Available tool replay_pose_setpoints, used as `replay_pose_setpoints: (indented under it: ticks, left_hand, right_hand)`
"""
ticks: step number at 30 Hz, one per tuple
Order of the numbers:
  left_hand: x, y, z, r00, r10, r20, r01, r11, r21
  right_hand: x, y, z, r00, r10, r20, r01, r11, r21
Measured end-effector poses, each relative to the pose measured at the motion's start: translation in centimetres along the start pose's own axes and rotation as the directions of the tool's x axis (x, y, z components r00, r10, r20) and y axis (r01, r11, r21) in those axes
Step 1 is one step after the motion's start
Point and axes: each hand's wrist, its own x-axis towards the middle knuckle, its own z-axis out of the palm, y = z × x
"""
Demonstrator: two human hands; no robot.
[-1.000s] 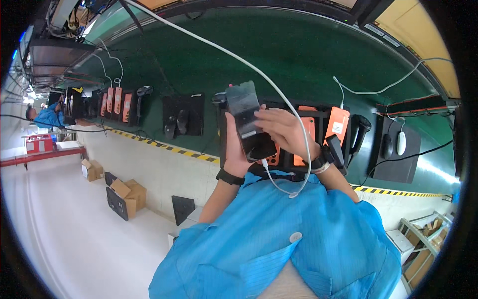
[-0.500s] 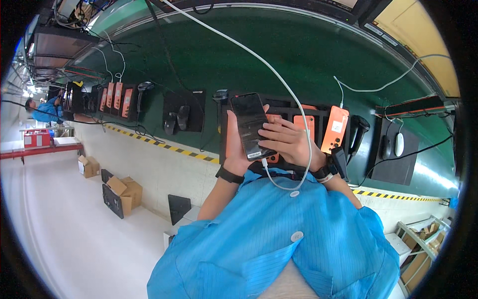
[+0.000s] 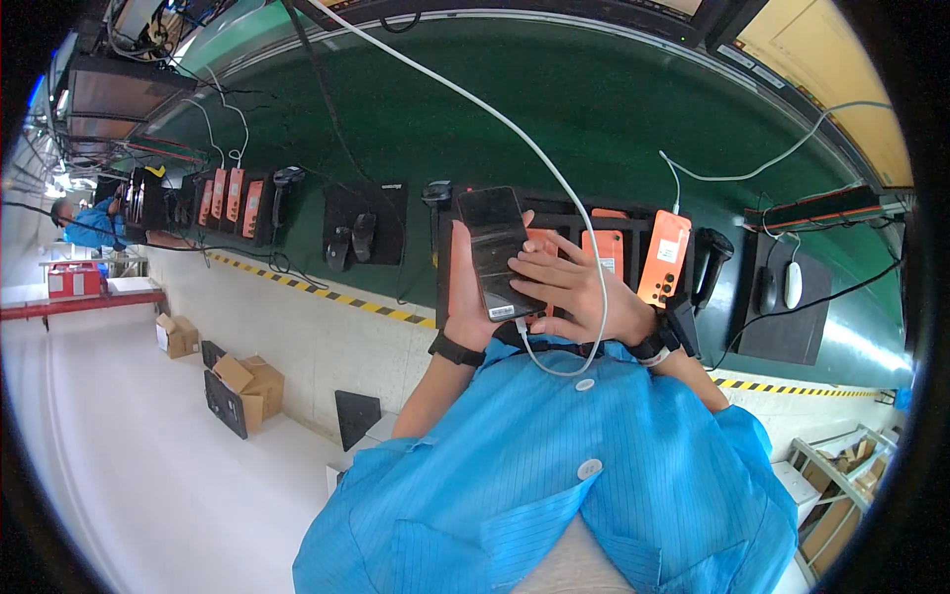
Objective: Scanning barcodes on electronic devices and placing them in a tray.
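A black-screened phone (image 3: 495,238) lies tilted in my left hand (image 3: 465,297), whose fingers pass under it, with the thumb along its left edge. A white cable (image 3: 524,134) plugs into the phone's lower end and loops up over my right forearm side. My right hand (image 3: 589,292) has its fingers stretched out, the tips at the phone's lower right edge and screen; whether they press on it I cannot tell. Behind the hands, a black tray holds several orange phones, one (image 3: 607,250) partly hidden by the cable. Another orange phone (image 3: 663,257) at its right end has a cable attached.
Handheld scanners (image 3: 712,262) stand beside the tray. Computer mice lie on dark mats at left (image 3: 363,233) and right (image 3: 793,285). More orange phones (image 3: 235,193) are at the far left, where another person in blue (image 3: 94,220) works. Cartons (image 3: 262,384) sit on the floor.
My right hand has shifted slightly, its fingers a little left and its thumb more spread. The phone stays in my left hand.
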Motion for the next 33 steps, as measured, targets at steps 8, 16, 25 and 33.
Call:
replay_pose_setpoints:
  ticks: [8,16,25,33]
  left_hand:
    - [0.6,-1.1,4.3,0.962,0.141,-0.233,-0.058,0.942,0.331]
    - [1.2,-2.9,2.0,0.946,0.278,-0.169,-0.185,0.888,0.421]
    - [2.6,0.9,0.8,0.937,0.286,0.201,-0.289,0.957,-0.015]
    - [2.2,-0.3,4.3,0.888,0.458,0.042,-0.444,0.829,0.34]
  right_hand:
    - [4.7,0.5,0.6,0.862,0.356,-0.361,-0.318,0.934,0.162]
    - [4.6,1.9,3.0,0.929,0.33,-0.17,-0.336,0.942,-0.009]
    - [-2.1,5.0,2.8,0.826,0.562,-0.051,-0.38,0.621,0.686]
    - [-0.8,1.2,4.9,0.831,0.524,-0.185,0.196,0.034,0.98]
